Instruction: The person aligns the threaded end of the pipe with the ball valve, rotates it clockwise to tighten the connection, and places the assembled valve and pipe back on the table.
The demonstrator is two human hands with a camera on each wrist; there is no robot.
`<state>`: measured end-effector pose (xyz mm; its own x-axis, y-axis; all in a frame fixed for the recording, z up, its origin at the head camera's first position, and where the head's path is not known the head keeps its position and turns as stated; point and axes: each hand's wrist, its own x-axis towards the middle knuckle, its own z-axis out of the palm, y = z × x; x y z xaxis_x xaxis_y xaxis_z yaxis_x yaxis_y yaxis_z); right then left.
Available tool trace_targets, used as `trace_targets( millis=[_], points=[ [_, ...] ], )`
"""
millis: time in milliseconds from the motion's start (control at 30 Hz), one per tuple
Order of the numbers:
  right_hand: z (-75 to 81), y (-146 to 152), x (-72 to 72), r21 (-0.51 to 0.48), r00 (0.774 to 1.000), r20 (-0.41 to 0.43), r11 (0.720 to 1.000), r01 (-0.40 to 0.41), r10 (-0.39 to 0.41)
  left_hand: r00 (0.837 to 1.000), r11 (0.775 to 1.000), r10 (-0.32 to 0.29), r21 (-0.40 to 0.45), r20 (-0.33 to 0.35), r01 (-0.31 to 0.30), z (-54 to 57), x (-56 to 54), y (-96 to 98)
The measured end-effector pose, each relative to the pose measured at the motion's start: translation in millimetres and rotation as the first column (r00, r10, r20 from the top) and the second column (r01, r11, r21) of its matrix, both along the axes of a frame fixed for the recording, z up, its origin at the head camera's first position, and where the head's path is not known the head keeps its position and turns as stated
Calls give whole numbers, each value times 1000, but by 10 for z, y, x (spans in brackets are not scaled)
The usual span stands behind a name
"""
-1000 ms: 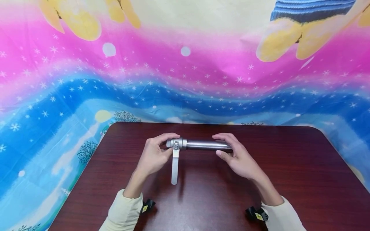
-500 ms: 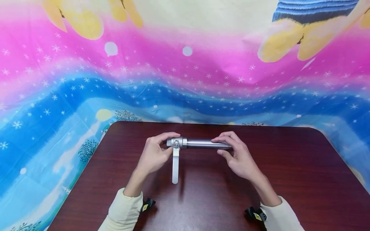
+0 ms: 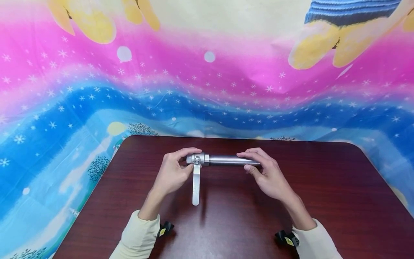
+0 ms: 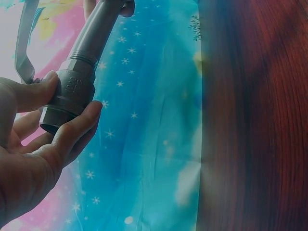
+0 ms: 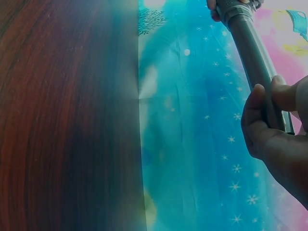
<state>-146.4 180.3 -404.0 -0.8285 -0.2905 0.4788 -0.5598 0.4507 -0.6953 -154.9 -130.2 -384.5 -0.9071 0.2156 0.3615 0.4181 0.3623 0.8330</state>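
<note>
A steel ball valve (image 3: 201, 158) with a long flat lever handle (image 3: 196, 187) is joined to a metal pipe (image 3: 223, 160), and both are held up above the table. My left hand (image 3: 173, 172) grips the valve body at its left end, thumb below and fingers over the top. The lever points toward me. With thumb and fingers my right hand (image 3: 268, 176) holds the pipe near its right end. Screw threads (image 4: 85, 57) show in the left wrist view where the pipe enters the valve. The far end of the pipe is partly hidden by my right hand.
The dark red-brown table (image 3: 226, 230) has rounded far corners. Behind it hangs a colourful printed cloth (image 3: 207, 82) close to the far edge. Each sleeve end carries a black strap device, one on the left (image 3: 165, 230) and one on the right (image 3: 287, 239).
The fingers and thumb of my right hand have shifted slightly on the pipe, the thumb now pressing against it. The left hand and the valve have hardly moved.
</note>
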Motion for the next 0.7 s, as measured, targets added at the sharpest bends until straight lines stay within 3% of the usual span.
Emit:
trace_targets(
  millis=[300, 467, 700],
  points=[
    [4, 9, -1, -4, 999, 20, 1000, -26, 26, 1000, 1000, -2, -2, 5, 2, -3, 2, 1],
    [8, -3, 17, 33, 1000, 30, 999, 3, -4, 1000, 1000, 0, -4, 4, 0, 14, 6, 10],
    [-36, -39, 29, 41, 999, -42, 999, 6, -4, 1000, 1000, 8, -6, -1, -8, -4, -5, 7]
  ],
)
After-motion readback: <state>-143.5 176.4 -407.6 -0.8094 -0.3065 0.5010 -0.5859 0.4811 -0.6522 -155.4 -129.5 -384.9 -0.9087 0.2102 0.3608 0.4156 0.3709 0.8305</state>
